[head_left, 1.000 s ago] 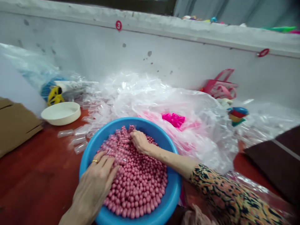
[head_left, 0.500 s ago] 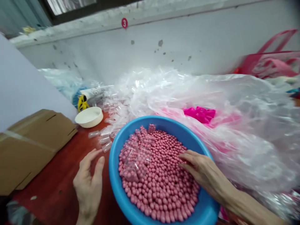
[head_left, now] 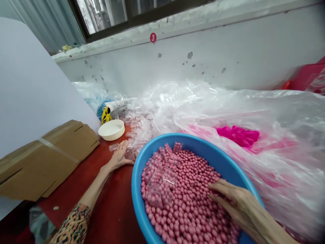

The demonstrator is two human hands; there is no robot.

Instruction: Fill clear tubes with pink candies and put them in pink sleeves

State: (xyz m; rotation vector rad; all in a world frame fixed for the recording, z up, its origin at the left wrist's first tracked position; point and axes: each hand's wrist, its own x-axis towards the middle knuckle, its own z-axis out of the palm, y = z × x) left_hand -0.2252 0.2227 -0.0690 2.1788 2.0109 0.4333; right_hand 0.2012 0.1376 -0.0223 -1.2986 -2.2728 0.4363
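Beads in pink [head_left: 188,206] inside a blue tub [head_left: 135,189] on a red table [head_left: 111,217], right hand [head_left: 236,200] at the beads, grip unclear, left hand [head_left: 118,157] well apart, thumb splayed, at clear tubes [head_left: 141,134] crowding the tub, cream dish [head_left: 111,130] and cardboard [head_left: 56,154] further left, plastic sheeting [head_left: 276,108] heaped behind

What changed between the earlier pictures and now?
The left hand moved from the clear tubes inside the blue tub out past its left rim to the loose tubes on the table. The right hand left the tub's far side and came nearer and rightward, over the pink beads. Tub and white dish stayed put.
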